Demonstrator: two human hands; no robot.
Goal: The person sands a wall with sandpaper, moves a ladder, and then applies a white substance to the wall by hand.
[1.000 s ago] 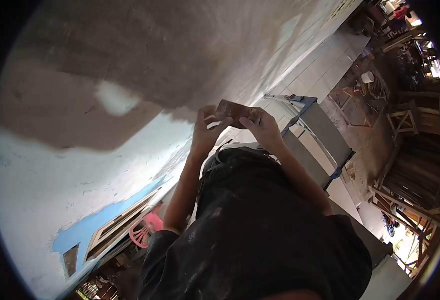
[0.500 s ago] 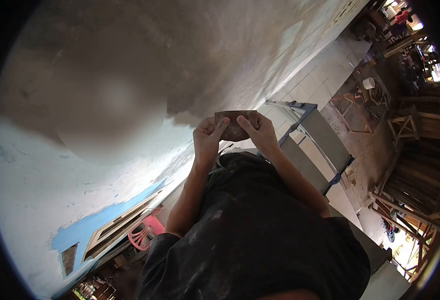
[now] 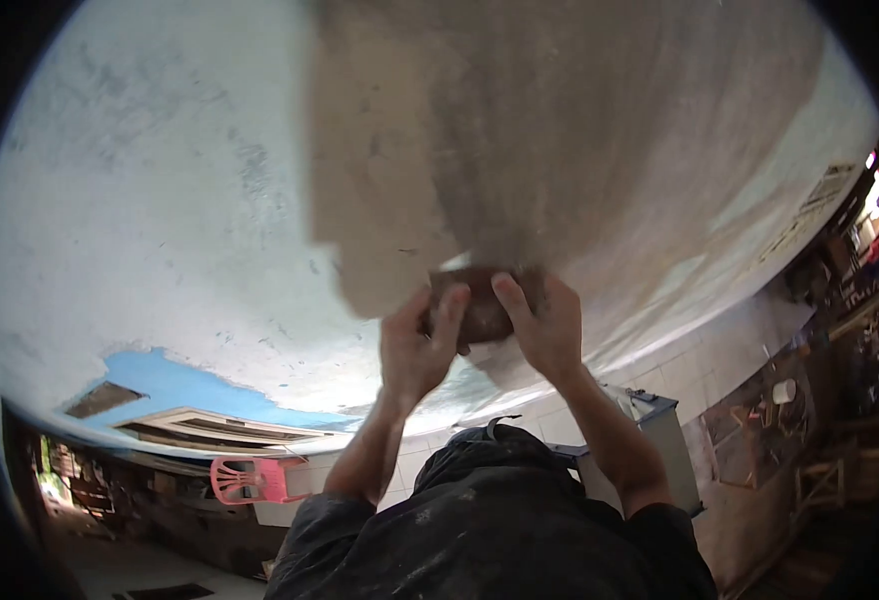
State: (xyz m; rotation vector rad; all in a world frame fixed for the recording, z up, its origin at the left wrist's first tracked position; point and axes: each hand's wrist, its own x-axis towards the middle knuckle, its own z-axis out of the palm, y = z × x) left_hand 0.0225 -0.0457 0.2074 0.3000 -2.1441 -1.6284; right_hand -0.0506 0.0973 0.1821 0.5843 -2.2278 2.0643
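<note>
A dark brown piece of sandpaper (image 3: 487, 312) is pinched between my two hands in front of the wall (image 3: 210, 220). My left hand (image 3: 418, 345) grips its left end, thumb lying on the near face. On the other end, my right hand (image 3: 552, 325) holds it the same way, with its fingers curled behind and partly hidden. The sheet's upper edge overlaps the darker grey-brown area of the wall, close to a small white spot. White and pale blue patches cover the wall to the left.
Behind my right forearm stands a grey folding platform (image 3: 650, 440) with blue edges. A pink plastic chair (image 3: 260, 480) is at the lower left, beneath a framed opening (image 3: 225, 428) in the wall. Wooden frames and clutter (image 3: 760, 430) lie at the right.
My view has swung round to face the wall more squarely. Both hands, still holding the sandpaper, have moved further from my body, and the chair and platform appear lower in view.
</note>
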